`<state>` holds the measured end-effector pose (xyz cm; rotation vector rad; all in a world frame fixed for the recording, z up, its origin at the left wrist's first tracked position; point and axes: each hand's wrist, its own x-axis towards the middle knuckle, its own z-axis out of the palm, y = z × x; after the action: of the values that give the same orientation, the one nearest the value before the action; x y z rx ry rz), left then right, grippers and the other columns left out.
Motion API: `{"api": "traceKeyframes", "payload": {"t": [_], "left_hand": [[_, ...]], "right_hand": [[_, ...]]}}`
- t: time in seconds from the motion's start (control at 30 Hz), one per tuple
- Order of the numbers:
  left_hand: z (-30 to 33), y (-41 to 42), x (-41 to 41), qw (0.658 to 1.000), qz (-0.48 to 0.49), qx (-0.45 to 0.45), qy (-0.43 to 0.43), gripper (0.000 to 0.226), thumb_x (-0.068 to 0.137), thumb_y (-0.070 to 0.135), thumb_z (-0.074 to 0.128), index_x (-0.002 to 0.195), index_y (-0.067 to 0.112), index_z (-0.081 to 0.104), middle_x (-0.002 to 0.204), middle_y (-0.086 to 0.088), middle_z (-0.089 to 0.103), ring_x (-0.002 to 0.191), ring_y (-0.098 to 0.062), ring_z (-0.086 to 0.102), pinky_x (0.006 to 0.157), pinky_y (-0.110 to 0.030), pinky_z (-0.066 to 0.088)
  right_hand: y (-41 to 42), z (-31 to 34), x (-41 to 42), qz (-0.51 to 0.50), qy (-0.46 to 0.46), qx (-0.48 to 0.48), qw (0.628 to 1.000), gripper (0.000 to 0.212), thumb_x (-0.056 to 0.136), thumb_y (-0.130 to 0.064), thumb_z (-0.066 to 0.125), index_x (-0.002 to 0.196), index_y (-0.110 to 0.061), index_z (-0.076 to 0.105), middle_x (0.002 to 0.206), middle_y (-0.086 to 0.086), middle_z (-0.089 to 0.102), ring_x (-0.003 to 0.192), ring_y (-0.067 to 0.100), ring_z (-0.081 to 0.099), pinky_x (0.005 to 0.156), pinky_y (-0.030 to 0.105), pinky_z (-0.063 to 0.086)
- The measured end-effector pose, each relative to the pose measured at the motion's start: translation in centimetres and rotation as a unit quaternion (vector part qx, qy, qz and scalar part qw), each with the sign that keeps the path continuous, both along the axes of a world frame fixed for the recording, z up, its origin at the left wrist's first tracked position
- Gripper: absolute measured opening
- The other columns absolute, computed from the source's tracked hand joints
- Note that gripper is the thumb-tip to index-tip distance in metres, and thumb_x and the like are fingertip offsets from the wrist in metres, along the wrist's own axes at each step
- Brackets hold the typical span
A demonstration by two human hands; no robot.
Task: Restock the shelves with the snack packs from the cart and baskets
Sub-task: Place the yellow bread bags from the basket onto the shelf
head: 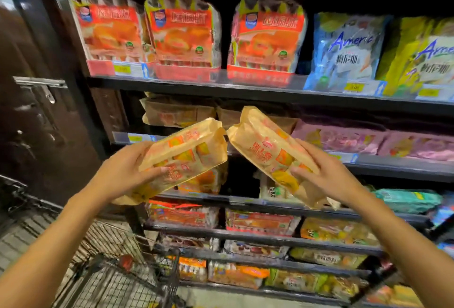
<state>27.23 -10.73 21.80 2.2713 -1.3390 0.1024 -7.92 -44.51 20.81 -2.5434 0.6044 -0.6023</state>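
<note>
The cart (pixel 127 280) stands nearest, low on the left. Above it, the left hand (pixel 122 172) grips one tan snack pack (pixel 186 155) and the right hand (pixel 329 172) another (pixel 270 150), both raised before the shelf (pixel 270 155). The packs look light, soft and crushable; holding them by the lower half seems wise.

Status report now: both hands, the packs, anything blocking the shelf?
Left hand grips one tan pack. Right hand grips another. Both raised before the shelf. No blockage seen.
</note>
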Motion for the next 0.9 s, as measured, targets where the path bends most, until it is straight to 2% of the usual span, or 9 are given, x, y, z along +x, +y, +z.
{"api": "traceKeyframes", "payload": {"t": [0.07, 0.17, 0.33, 0.47, 0.53, 0.63, 0.7, 0.77, 0.9], "left_hand": [[0.5, -0.2, 1.5, 1.000, -0.016, 0.006, 0.000, 0.068, 0.074, 0.085, 0.058, 0.128, 0.044, 0.054, 0.115, 0.018, 0.063, 0.101, -0.009, 0.061, 0.080, -0.041, 0.054], [1.2, -0.4, 3.3, 0.999, -0.049, 0.010, -0.002, 0.051, 0.073, 0.085, 0.058, 0.115, 0.060, 0.044, 0.115, 0.020, 0.061, 0.101, -0.008, 0.060, 0.080, -0.037, 0.051], [1.5, -0.3, 5.9, 0.998, -0.067, -0.013, 0.016, 0.053, 0.064, 0.089, 0.053, 0.111, 0.065, 0.043, 0.114, 0.023, 0.060, 0.100, -0.004, 0.059, 0.082, -0.035, 0.051], [1.7, -0.1, 7.2, 0.997, -0.077, -0.016, 0.022, 0.054, 0.064, 0.090, 0.054, 0.110, 0.066, 0.044, 0.109, 0.033, 0.057, 0.100, -0.001, 0.058, 0.082, -0.034, 0.050], [1.5, 0.0, 7.7, 0.997, -0.078, -0.013, 0.015, 0.056, 0.064, 0.092, 0.053, 0.113, 0.066, 0.043, 0.109, 0.033, 0.056, 0.099, -0.002, 0.056, 0.080, -0.033, 0.049], [1.2, -0.1, 8.3, 0.997, -0.071, -0.015, 0.010, 0.060, 0.065, 0.092, 0.052, 0.118, 0.065, 0.040, 0.118, 0.023, 0.059, 0.103, -0.005, 0.057, 0.082, -0.036, 0.050], [1.0, -0.2, 8.7, 0.997, -0.069, -0.020, 0.016, 0.060, 0.064, 0.092, 0.053, 0.117, 0.066, 0.041, 0.120, 0.023, 0.058, 0.105, -0.005, 0.057, 0.084, -0.037, 0.051], [1.1, -0.2, 8.8, 0.997, -0.068, -0.024, 0.013, 0.059, 0.063, 0.093, 0.052, 0.115, 0.069, 0.040, 0.117, 0.027, 0.056, 0.105, -0.005, 0.056, 0.085, -0.038, 0.051], [1.4, -0.3, 9.0, 0.996, -0.082, -0.034, 0.007, 0.051, 0.066, 0.089, 0.058, 0.112, 0.074, 0.039, 0.108, 0.041, 0.049, 0.100, -0.001, 0.055, 0.078, -0.031, 0.047]], "right_hand": [[-0.2, 0.8, 1.2, 0.002, 0.011, -0.054, 0.998, 0.074, 0.090, -0.054, 0.065, 0.154, -0.037, 0.033, 0.143, -0.008, 0.054, 0.123, 0.013, 0.054, 0.100, 0.038, 0.046], [-0.8, 2.2, 3.1, 0.011, 0.032, -0.157, 0.987, 0.075, 0.090, -0.058, 0.058, 0.155, -0.029, 0.032, 0.144, -0.002, 0.053, 0.125, 0.019, 0.053, 0.100, 0.038, 0.045], [-2.7, 4.8, 6.6, 0.033, 0.078, -0.330, 0.940, 0.073, 0.095, -0.053, 0.054, 0.157, -0.023, 0.027, 0.149, 0.003, 0.047, 0.127, 0.026, 0.050, 0.100, 0.046, 0.044], [-4.5, 4.8, 9.2, 0.053, 0.078, -0.404, 0.910, 0.071, 0.097, -0.049, 0.055, 0.156, -0.015, 0.031, 0.145, 0.013, 0.048, 0.120, 0.034, 0.052, 0.097, 0.048, 0.043], [-5.2, 4.3, 10.5, 0.047, 0.093, -0.412, 0.905, 0.071, 0.099, -0.051, 0.051, 0.157, -0.019, 0.028, 0.145, 0.012, 0.046, 0.122, 0.035, 0.051, 0.100, 0.050, 0.043], [-5.6, 3.6, 12.1, 0.040, 0.107, -0.411, 0.905, 0.068, 0.100, -0.056, 0.042, 0.158, -0.025, 0.025, 0.144, 0.010, 0.048, 0.122, 0.031, 0.051, 0.099, 0.049, 0.044], [-5.8, 3.0, 13.0, 0.028, 0.113, -0.395, 0.911, 0.062, 0.101, -0.054, 0.045, 0.156, -0.029, 0.029, 0.142, 0.010, 0.052, 0.118, 0.032, 0.054, 0.094, 0.048, 0.047], [-6.3, 2.3, 13.9, 0.018, 0.146, -0.358, 0.922, 0.059, 0.100, -0.051, 0.052, 0.152, -0.030, 0.035, 0.144, 0.010, 0.053, 0.119, 0.034, 0.056, 0.095, 0.048, 0.046], [-7.6, 1.7, 15.1, -0.006, 0.225, -0.275, 0.935, 0.051, 0.100, -0.050, 0.051, 0.146, -0.029, 0.043, 0.146, 0.003, 0.051, 0.125, 0.031, 0.050, 0.099, 0.045, 0.039]]}}
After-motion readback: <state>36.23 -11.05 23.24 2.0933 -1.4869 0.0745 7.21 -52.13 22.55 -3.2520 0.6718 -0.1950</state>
